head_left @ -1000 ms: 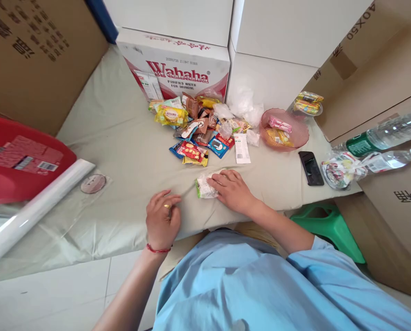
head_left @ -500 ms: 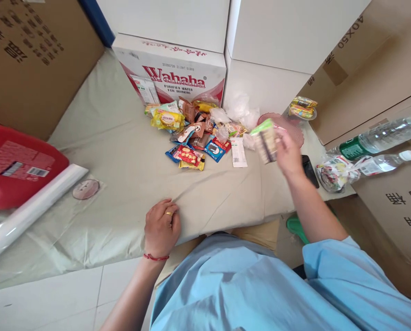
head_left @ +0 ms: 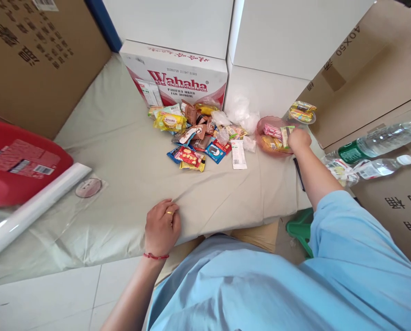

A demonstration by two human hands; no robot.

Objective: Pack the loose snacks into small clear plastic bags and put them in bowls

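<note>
My right hand (head_left: 299, 140) is over the right rim of a pink see-through bowl (head_left: 263, 146), its fingers closed on a small green-and-cream snack packet (head_left: 287, 135). Inside the bowl lie a pink packet (head_left: 272, 131) and a yellow-orange packet (head_left: 271, 143). My left hand (head_left: 162, 226), with a ring and a red bracelet, rests on the table's front edge; its fingers are curled in and nothing shows in them. Left of the bowl lies a heap of wrapped snacks (head_left: 195, 133), with a white packet (head_left: 239, 155) at its right end.
A Wahaba-style printed water carton (head_left: 178, 82) and crumpled clear bags (head_left: 240, 112) stand behind the heap. To the right are a tub of yellow packets (head_left: 302, 112), a phone (head_left: 299, 174) and two bottles (head_left: 374, 142). A red container (head_left: 22, 161) and white roll (head_left: 36, 209) lie left.
My right hand has moved right and away from me, carrying the green-and-cream packet from in front of the bowl into it. My left hand stays put.
</note>
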